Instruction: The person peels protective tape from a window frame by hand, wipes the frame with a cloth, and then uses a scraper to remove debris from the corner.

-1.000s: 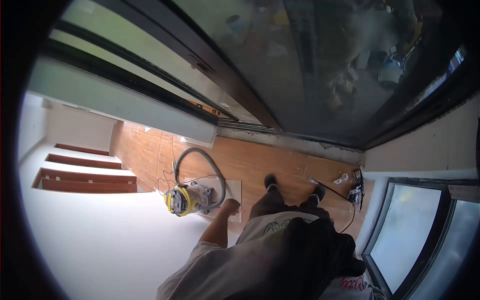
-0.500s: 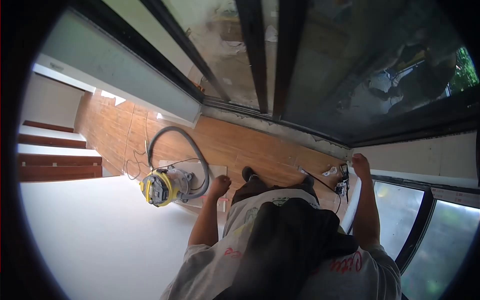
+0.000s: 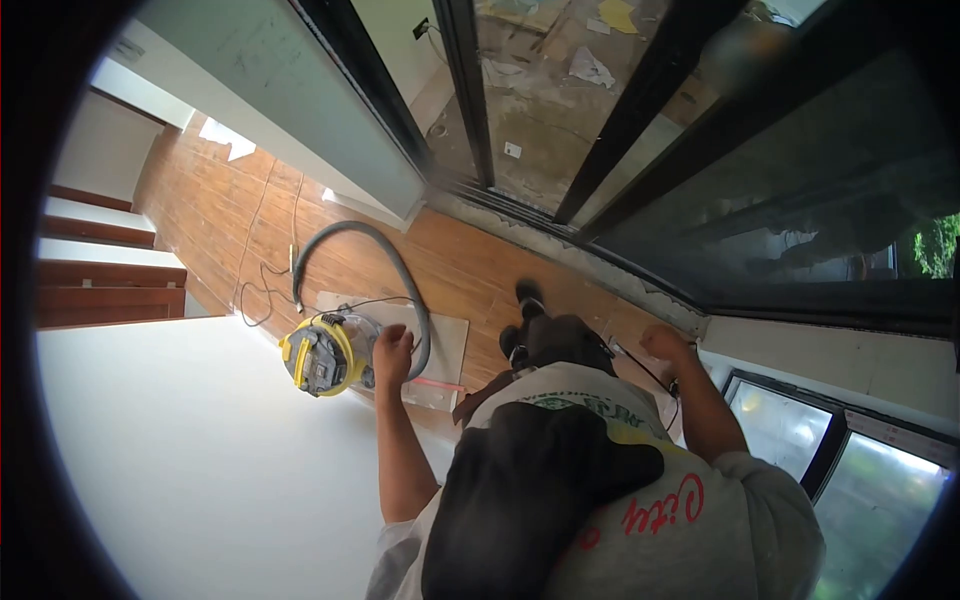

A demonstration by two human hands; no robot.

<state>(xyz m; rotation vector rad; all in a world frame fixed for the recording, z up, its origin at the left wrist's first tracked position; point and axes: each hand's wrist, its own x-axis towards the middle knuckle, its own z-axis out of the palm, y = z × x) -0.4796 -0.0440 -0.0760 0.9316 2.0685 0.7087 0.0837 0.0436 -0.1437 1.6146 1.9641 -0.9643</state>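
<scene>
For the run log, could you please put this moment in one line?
left hand: overlaps vacuum cleaner in view, contact unclear | right hand: over wooden floor | held items: none visible

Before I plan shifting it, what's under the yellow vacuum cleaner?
A pale flat board seems to jut out from beneath the vacuum cleaner, lying on the wooden floor. Whatever lies directly under its body is covered and cannot be seen.

A: Left hand (image 3: 393,354)?
B: Palm hidden, grip uncertain; it masks part of the vacuum (image 3: 318,358).
A: Right hand (image 3: 664,345)?
B: Fingers' inner side unseen, contents untellable. Forearm (image 3: 714,415) covers one end of the dark cord (image 3: 643,367).
A: Shoes (image 3: 530,292)?
B: Blurred.
A: Window (image 3: 875,505)?
B: Cropped by black lens edge; strip (image 3: 885,432) print too small to read.
</scene>
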